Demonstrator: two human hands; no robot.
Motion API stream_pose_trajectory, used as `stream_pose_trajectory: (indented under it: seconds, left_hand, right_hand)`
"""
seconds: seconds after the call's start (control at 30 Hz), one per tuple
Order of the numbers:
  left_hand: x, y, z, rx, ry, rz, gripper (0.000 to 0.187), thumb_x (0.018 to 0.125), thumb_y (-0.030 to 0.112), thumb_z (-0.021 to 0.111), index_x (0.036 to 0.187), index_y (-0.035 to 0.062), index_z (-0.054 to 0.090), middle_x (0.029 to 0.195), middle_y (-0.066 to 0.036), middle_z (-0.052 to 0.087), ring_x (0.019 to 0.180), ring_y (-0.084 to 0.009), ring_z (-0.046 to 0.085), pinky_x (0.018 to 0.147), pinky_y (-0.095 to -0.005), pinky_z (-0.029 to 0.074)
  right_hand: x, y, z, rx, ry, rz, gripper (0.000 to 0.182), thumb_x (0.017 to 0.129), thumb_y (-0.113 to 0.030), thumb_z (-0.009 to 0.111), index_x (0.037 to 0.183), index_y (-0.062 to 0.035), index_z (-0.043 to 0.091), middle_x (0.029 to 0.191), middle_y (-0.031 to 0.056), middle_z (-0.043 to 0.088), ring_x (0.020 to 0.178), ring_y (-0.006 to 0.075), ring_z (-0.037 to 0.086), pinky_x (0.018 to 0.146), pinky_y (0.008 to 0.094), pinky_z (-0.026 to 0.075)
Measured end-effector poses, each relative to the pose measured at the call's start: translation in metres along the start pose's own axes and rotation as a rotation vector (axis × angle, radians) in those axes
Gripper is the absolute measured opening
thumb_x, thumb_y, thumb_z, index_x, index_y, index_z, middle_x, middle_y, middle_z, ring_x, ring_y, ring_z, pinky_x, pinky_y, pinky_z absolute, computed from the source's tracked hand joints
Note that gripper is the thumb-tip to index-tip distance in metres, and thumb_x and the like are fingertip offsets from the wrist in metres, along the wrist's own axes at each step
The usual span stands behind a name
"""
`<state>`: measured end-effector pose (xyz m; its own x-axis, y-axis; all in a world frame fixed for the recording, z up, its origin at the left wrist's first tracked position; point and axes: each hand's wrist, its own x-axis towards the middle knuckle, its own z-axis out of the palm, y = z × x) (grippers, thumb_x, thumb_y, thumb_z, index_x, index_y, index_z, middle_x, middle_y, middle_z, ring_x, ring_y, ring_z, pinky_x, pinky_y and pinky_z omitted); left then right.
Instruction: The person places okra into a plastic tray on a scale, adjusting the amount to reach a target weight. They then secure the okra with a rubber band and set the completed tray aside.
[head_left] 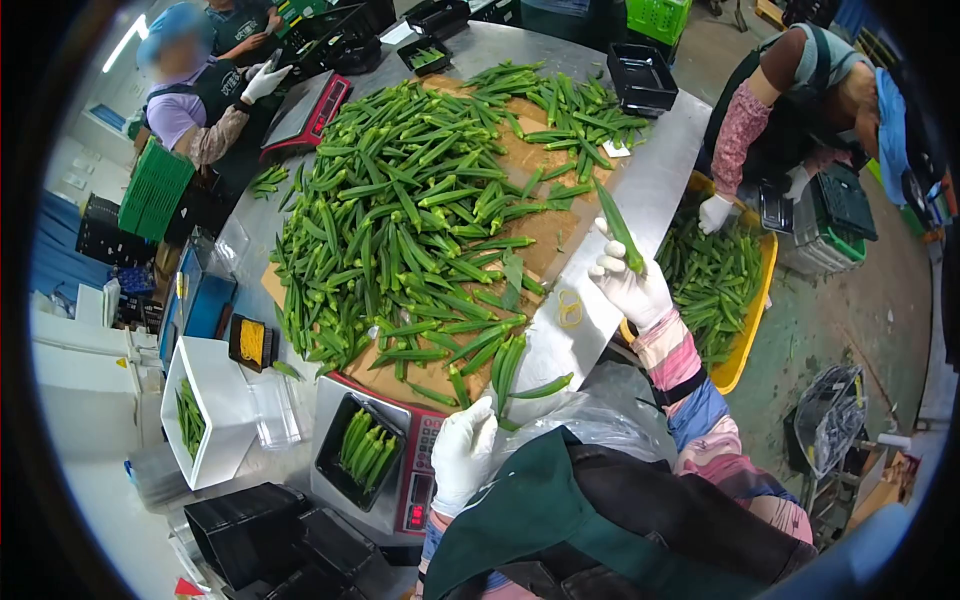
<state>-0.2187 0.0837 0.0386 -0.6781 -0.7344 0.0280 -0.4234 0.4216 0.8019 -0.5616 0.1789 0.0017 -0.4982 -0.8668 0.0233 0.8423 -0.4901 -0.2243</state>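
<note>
My right hand (640, 290), in a white glove, pinches a single long okra pod (619, 226), its tip pointing up and away, above the table's right edge. My left hand (462, 455), gloved too, is low beside the red scale with its fingers curled; what they hold, if anything, is hidden. Several loose okra pods (507, 372) lie right by its fingertips. A big okra heap (400, 210) covers brown cardboard (548, 240) on the metal table. On the scale (420, 470) sits a black tray (330, 470) with okra pods (368, 450) lined up inside.
A white box (215, 450) holding okra and a black tray of yellow bands (250, 342) stand at left, above stacked black trays (245, 540). A co-worker (790, 100) bends over a yellow okra tub (765, 300) at right. Another person (190, 100) stands behind a second scale (305, 112).
</note>
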Motion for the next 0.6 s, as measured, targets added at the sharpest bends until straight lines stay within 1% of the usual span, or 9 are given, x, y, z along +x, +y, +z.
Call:
stream_pose_trajectory:
  seconds: [0.03, 0.17, 0.27, 0.37, 0.43, 0.47, 0.53, 0.57, 0.6]
  left_hand:
    - [-0.002, 0.0, 0.0, -0.004, -0.003, -0.005, 0.027, 0.085, 0.007, 0.075, 0.112, 0.0039, 0.072, 0.1, -0.012, 0.072, 0.093, -0.0262, 0.07, 0.084, -0.0348, 0.055]
    - [-0.008, 0.0, 0.0, -0.038, 0.005, -0.004, 0.027, 0.086, 0.006, 0.075, 0.113, 0.0042, 0.071, 0.101, -0.012, 0.073, 0.094, -0.0254, 0.07, 0.085, -0.0344, 0.055]
    - [-0.011, 0.002, -0.001, -0.017, -0.016, -0.005, 0.026, 0.09, 0.002, 0.071, 0.116, 0.0019, 0.069, 0.105, -0.01, 0.072, 0.096, -0.0158, 0.07, 0.085, -0.0285, 0.054]
    - [-0.013, 0.005, -0.003, -0.013, -0.013, -0.021, 0.027, 0.09, 0.001, 0.071, 0.117, 0.0018, 0.069, 0.106, -0.01, 0.072, 0.095, -0.0167, 0.07, 0.086, -0.0288, 0.054]
    - [-0.012, 0.001, 0.001, 0.012, 0.026, 0.061, 0.026, 0.087, 0.005, 0.074, 0.113, 0.0039, 0.07, 0.103, -0.011, 0.072, 0.094, -0.0229, 0.07, 0.084, -0.0321, 0.054]
    - [-0.013, -0.002, 0.002, 0.03, 0.059, 0.09, 0.026, 0.086, 0.007, 0.075, 0.111, 0.0049, 0.071, 0.102, -0.012, 0.073, 0.093, -0.026, 0.07, 0.084, -0.0337, 0.055]
    - [-0.011, -0.002, 0.0, 0.064, 0.036, 0.174, 0.028, 0.087, 0.007, 0.073, 0.114, 0.0038, 0.07, 0.103, -0.012, 0.072, 0.092, -0.0258, 0.07, 0.083, -0.0339, 0.055]
    - [-0.011, -0.002, -0.005, 0.093, 0.035, 0.195, 0.028, 0.088, 0.007, 0.072, 0.116, 0.0032, 0.07, 0.103, -0.012, 0.072, 0.092, -0.0257, 0.07, 0.083, -0.034, 0.055]
    - [-0.013, 0.003, -0.009, 0.171, 0.036, 0.224, 0.028, 0.088, 0.01, 0.072, 0.115, 0.0041, 0.07, 0.101, -0.012, 0.071, 0.09, -0.0271, 0.069, 0.081, -0.0353, 0.055]
  right_hand:
    - [-0.001, 0.0, -0.001, -0.03, -0.005, 0.0, 0.06, 0.103, -0.025, 0.055, 0.151, 0.0036, 0.033, 0.096, -0.0001, 0.059, 0.085, 0.013, 0.059, 0.092, 0.0369, 0.049]
    - [-0.007, 0.001, -0.001, -0.083, 0.006, -0.005, 0.058, 0.105, -0.03, 0.053, 0.151, 0.0008, 0.035, 0.098, 0.0004, 0.06, 0.087, 0.0145, 0.06, 0.092, 0.0387, 0.051]
    - [-0.009, 0.004, 0.003, -0.085, 0.0, -0.005, 0.056, 0.105, -0.03, 0.053, 0.149, 0.0001, 0.037, 0.097, 0.0008, 0.06, 0.087, 0.0151, 0.06, 0.092, 0.0393, 0.052]
    - [-0.008, 0.007, 0.005, -0.119, 0.002, -0.007, 0.054, 0.105, -0.031, 0.054, 0.147, 0.0002, 0.041, 0.097, 0.0013, 0.06, 0.087, 0.0157, 0.059, 0.09, 0.0389, 0.051]
    - [-0.007, 0.011, 0.005, -0.144, 0.007, 0.004, 0.054, 0.104, -0.032, 0.056, 0.145, 0.0004, 0.044, 0.098, 0.0018, 0.061, 0.087, 0.016, 0.059, 0.087, 0.0379, 0.051]
    - [-0.007, 0.013, 0.006, -0.195, 0.058, 0.013, 0.052, 0.103, -0.031, 0.057, 0.142, 0.0005, 0.046, 0.099, 0.0024, 0.062, 0.086, 0.0163, 0.058, 0.086, 0.0366, 0.051]
    - [-0.005, 0.025, 0.023, -0.334, 0.126, 0.09, 0.045, 0.102, -0.028, 0.06, 0.137, 0.0007, 0.053, 0.1, 0.0043, 0.065, 0.088, 0.0162, 0.059, 0.084, 0.0327, 0.051]
    - [-0.003, 0.034, 0.025, -0.515, 0.104, 0.138, 0.042, 0.102, -0.025, 0.06, 0.134, 0.0016, 0.056, 0.103, 0.0056, 0.067, 0.09, 0.0143, 0.06, 0.084, 0.0303, 0.051]
    - [0.001, 0.048, 0.032, -0.717, 0.071, 0.202, 0.041, 0.102, -0.024, 0.059, 0.133, 0.0023, 0.057, 0.103, 0.006, 0.068, 0.089, 0.0135, 0.061, 0.083, 0.0291, 0.051]
